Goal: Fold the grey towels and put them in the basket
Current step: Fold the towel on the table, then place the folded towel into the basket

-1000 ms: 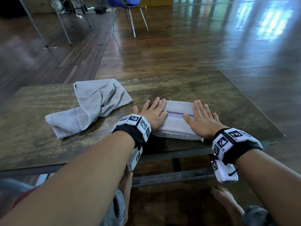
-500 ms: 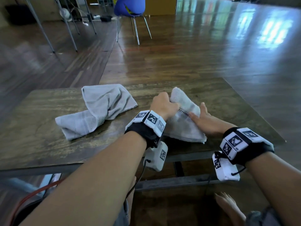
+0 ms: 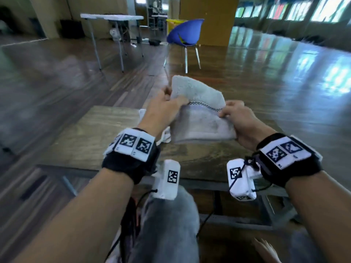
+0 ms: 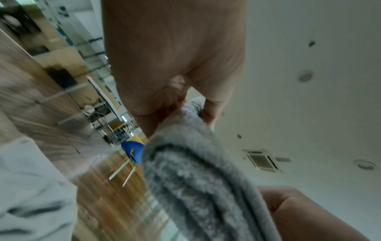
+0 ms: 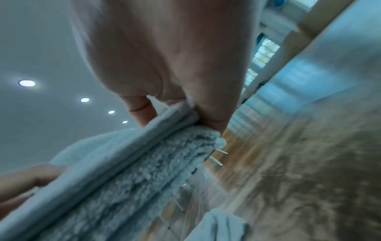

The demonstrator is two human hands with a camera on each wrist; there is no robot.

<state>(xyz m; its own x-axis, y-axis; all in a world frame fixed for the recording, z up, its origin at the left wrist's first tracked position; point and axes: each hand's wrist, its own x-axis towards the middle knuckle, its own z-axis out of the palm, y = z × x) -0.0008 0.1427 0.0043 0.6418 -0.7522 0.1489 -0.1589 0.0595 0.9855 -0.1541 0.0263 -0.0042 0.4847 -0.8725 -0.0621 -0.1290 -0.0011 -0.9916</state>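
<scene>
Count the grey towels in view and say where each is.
2. The folded towel is held above the table by both hands; the other towel lies on the table, mostly hidden behind the left hand.

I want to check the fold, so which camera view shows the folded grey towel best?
The head view: the whole folded towel shows, lifted above the table, the left hand and right hand gripping its ends. Both wrist views show only its stacked edges close up, blurred.
</scene>
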